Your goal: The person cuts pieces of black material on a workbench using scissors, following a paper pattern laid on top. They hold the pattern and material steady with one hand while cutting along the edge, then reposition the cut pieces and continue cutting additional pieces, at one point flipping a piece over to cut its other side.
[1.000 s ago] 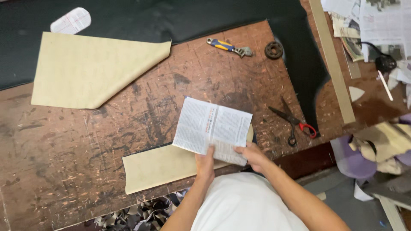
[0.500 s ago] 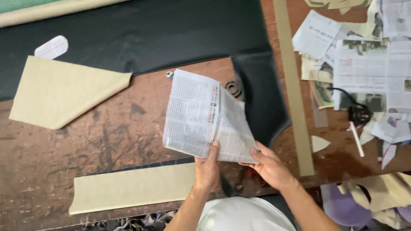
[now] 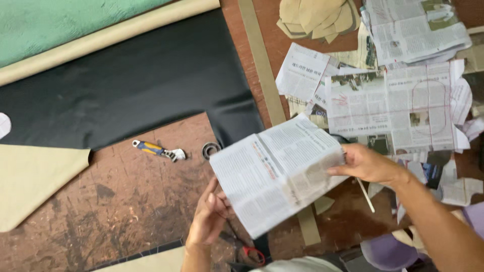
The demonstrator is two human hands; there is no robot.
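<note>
I hold a folded sheet of newspaper (image 3: 280, 174) above a worn brown workbench (image 3: 126, 201). My right hand (image 3: 365, 163) grips its right edge with fingers closed on the paper. My left hand (image 3: 209, 214) supports the lower left corner from underneath, palm up with fingers partly spread against the paper. The sheet is tilted, its upper right corner pointing toward a pile of other newspapers (image 3: 403, 100).
A black sheet of material (image 3: 126, 90) covers the upper bench, with a beige roll (image 3: 101, 43) and green material (image 3: 60, 25) beyond. A blue-and-yellow wrench (image 3: 159, 150), a metal ring (image 3: 210, 149), red-handled scissors (image 3: 252, 252), a long beige strip (image 3: 262, 65) and beige cut pieces (image 3: 30, 181) lie around.
The view has swung right and up. The newspaper sheet has been lifted and moved right toward the newspaper pile; my right hand has shifted from its bottom edge to its right edge.
</note>
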